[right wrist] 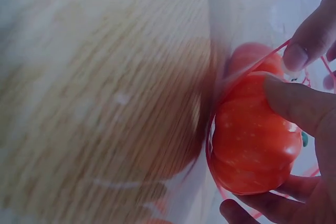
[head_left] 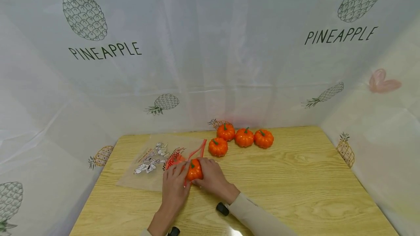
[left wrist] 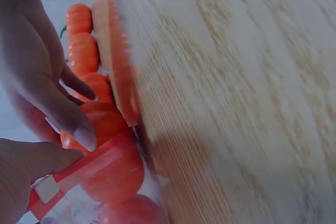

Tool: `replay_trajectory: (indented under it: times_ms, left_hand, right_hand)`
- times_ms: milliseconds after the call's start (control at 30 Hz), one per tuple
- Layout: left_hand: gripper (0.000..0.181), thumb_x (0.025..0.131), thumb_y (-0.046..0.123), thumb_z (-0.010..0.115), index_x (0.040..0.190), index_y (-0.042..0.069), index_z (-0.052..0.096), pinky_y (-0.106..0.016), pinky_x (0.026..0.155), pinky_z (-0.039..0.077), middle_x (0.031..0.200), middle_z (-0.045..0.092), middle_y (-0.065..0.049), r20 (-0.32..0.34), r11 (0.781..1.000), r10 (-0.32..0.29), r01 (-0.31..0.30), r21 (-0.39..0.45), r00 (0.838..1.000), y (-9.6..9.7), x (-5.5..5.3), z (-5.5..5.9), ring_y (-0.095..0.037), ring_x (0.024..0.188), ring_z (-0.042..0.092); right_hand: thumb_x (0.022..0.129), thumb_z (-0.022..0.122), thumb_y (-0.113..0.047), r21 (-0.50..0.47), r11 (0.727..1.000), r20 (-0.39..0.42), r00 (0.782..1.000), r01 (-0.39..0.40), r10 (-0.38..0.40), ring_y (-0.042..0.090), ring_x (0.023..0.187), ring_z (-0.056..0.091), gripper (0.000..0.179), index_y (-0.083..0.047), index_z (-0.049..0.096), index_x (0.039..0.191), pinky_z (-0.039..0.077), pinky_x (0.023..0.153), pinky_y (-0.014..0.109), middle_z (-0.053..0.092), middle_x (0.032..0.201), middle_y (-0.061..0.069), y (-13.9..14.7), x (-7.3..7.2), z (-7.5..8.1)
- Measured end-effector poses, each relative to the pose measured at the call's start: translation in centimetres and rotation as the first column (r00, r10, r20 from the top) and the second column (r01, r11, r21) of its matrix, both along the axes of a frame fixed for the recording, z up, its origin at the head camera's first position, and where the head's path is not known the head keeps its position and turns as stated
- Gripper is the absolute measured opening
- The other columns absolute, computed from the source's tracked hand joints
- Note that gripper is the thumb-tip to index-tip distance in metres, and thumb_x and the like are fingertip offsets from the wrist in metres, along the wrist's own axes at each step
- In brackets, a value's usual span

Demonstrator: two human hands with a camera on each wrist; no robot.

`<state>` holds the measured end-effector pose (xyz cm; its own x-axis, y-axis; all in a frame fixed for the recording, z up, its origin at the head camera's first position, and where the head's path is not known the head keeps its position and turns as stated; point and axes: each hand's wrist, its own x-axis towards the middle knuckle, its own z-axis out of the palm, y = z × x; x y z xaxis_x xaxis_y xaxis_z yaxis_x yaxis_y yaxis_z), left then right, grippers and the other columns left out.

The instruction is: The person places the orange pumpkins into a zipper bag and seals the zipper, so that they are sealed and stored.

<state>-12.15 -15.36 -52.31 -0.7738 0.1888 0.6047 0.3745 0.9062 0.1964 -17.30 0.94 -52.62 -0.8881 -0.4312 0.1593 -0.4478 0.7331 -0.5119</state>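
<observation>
Miniature pumpkin (head_left: 195, 170), glossy orange with a green stem, sits between the two hands, at the red-edged mouth of a clear plastic bag (head_left: 175, 141). The right hand (head_left: 211, 174) grips it, thumb pressed on one side and fingers curled under the other. The left hand (head_left: 175, 185) pinches the bag's red edge (left wrist: 79, 169) with the thumb, just beside the pumpkin; its other fingers reach forward over the plastic. Near the left thumb, a pale square tab (left wrist: 47, 189) sits on that edge. Inside the bag, by the left hand's fingertips, lies another orange pumpkin (right wrist: 252, 59). The bag spreads flat to the left of the left hand, printed with white cartoon figures (head_left: 151, 161) and red lettering (head_left: 174, 157). Beyond the right hand stand four more pumpkins (head_left: 244, 137), close together. A black device (head_left: 222, 208) is at the right wrist, next to a beige sleeve (head_left: 259, 214). Under both hands is a wood-grain table (head_left: 288, 185); past them hangs a white curtain (head_left: 216, 54) with pineapple prints.
</observation>
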Motion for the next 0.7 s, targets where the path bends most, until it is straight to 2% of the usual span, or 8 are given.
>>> replay_trajectory:
  times_ms: [200, 367, 533, 700]
  left_hand:
    - [0.073, 0.064, 0.002, 0.099, 0.132, 0.003, 0.073, -0.053, 0.095, 0.047, 0.124, 0.070, -0.011, 0.014, 1.000, 0.001, -0.001, -0.006, 1.000, -0.1, 0.1, 0.0, -0.038, 0.115, 0.060]
    - [0.071, 0.063, 0.000, 0.098, 0.129, 0.002, 0.075, -0.053, 0.094, 0.047, 0.124, 0.070, -0.011, 0.010, 1.000, -0.001, 0.001, 0.004, 1.000, -0.1, 0.1, -0.1, -0.038, 0.114, 0.059]
    - [0.075, 0.060, 0.003, 0.101, 0.130, 0.003, 0.074, -0.052, 0.093, 0.046, 0.124, 0.070, -0.010, -0.002, 1.000, -0.003, 0.003, -0.001, 1.000, -0.3, 0.0, -0.3, -0.037, 0.114, 0.059]
    - [0.075, 0.062, 0.003, 0.099, 0.132, 0.002, 0.073, -0.051, 0.094, 0.045, 0.125, 0.070, -0.010, 0.008, 1.000, -0.008, 0.008, -0.002, 1.000, -0.3, 0.0, -0.4, -0.036, 0.113, 0.058]
  right_hand:
    - [0.086, 0.089, -0.038, 0.041, 0.999, -0.014, 1.000, 0.005, -0.005, 0.035, 0.120, 0.061, 0.078, 0.000, 0.055, 0.145, 0.053, 0.102, 0.051, 0.061, 0.138, 0.018, -0.1, 0.0, -0.1]
    - [0.087, 0.089, -0.035, 0.008, 1.000, 0.001, 1.000, 0.029, -0.029, 0.039, 0.125, 0.060, 0.079, 0.003, 0.054, 0.147, 0.052, 0.104, 0.055, 0.058, 0.141, 0.021, 0.9, 0.5, 0.0]
    - [0.087, 0.088, -0.030, -0.018, 0.999, -0.038, 0.998, 0.047, -0.048, 0.040, 0.120, 0.063, 0.070, 0.007, 0.059, 0.140, 0.054, 0.100, 0.055, 0.063, 0.133, 0.021, 1.5, 0.6, 0.0]
    - [0.090, 0.086, -0.032, 0.016, 0.999, -0.071, 0.997, 0.038, -0.036, 0.036, 0.114, 0.064, 0.063, 0.003, 0.062, 0.136, 0.055, 0.097, 0.051, 0.065, 0.128, 0.018, 0.7, 0.4, -0.5]
